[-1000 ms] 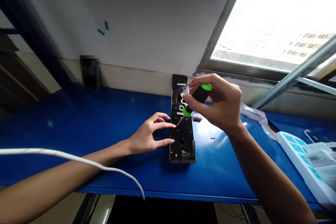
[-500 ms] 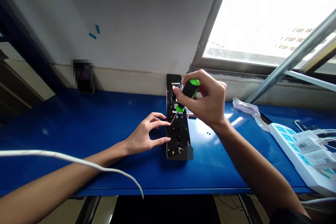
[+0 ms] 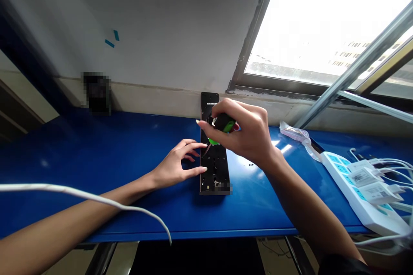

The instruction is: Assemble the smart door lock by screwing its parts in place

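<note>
A long black lock panel (image 3: 214, 167) lies flat on the blue table (image 3: 97, 159), its far end against the wall. My left hand (image 3: 176, 164) rests beside its left edge, fingers spread, with fingertips touching the panel. My right hand (image 3: 245, 133) is closed round a black and green screwdriver (image 3: 222, 126). The screwdriver's tip points down and to the left onto the panel's middle. Most of the handle is hidden by my fingers.
A white power strip (image 3: 361, 189) with several plugs and cables lies at the right. A clear plastic bag (image 3: 298, 135) sits near the window. A few small dark screws (image 3: 250, 164) lie right of the panel. A white cable (image 3: 97, 200) crosses the front left.
My right hand has lowered and closed further over the screwdriver, turning it, so less green handle shows. My left hand stays on the panel's edge. The view has shifted slightly.
</note>
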Available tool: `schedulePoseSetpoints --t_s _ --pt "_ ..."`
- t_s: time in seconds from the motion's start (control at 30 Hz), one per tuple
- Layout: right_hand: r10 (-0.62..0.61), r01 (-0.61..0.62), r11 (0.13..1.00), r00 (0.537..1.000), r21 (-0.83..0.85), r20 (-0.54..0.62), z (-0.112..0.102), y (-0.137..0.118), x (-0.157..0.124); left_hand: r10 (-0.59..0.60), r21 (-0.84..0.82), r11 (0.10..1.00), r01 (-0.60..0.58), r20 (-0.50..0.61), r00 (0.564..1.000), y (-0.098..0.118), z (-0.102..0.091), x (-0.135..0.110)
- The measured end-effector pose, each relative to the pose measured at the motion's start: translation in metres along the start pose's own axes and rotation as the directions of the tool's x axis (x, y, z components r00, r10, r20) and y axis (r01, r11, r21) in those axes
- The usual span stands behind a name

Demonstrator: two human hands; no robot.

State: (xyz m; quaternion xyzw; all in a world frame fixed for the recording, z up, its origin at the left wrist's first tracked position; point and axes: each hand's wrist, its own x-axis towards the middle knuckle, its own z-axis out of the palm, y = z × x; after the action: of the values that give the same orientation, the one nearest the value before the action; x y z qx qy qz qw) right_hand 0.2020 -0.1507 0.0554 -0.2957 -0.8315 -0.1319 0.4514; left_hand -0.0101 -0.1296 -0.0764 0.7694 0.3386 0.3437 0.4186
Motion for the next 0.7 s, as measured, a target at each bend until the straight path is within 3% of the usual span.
schedulePoseSetpoints --t_s 0.1,0.23,0.4,0.47,0.57,0.7 --pt "-0.134 0.117 0.985 0.982 0.13 0.133 -0.007 0.002 0.002 -0.109 -0.242 0.962 0.127 0.084 0.99 -0.003 0.006 0.005" --pt "-0.181 0.126 0.969 0.948 0.214 0.263 -0.011 -0.004 0.004 -0.182 -0.362 0.905 0.223 0.143 0.973 -0.008 0.006 0.01" --pt "-0.143 0.149 0.987 0.984 -0.061 0.105 -0.013 -0.012 0.002 -0.19 -0.338 0.903 0.265 0.241 0.952 0.003 -0.004 0.008" --pt "-0.17 0.175 0.98 0.984 -0.091 0.058 -0.016 -0.011 0.001 -0.169 -0.313 0.915 0.254 0.275 0.946 0.011 -0.007 0.004" --pt "-0.229 0.225 0.973 0.965 0.044 0.131 -0.025 -0.012 0.0 -0.131 -0.28 0.934 0.222 0.309 0.942 0.018 -0.008 -0.003" --pt "-0.247 0.13 0.937 0.904 0.326 0.349 -0.039 -0.019 0.003 -0.107 -0.262 0.945 0.196 0.319 0.942 0.02 -0.007 -0.008"
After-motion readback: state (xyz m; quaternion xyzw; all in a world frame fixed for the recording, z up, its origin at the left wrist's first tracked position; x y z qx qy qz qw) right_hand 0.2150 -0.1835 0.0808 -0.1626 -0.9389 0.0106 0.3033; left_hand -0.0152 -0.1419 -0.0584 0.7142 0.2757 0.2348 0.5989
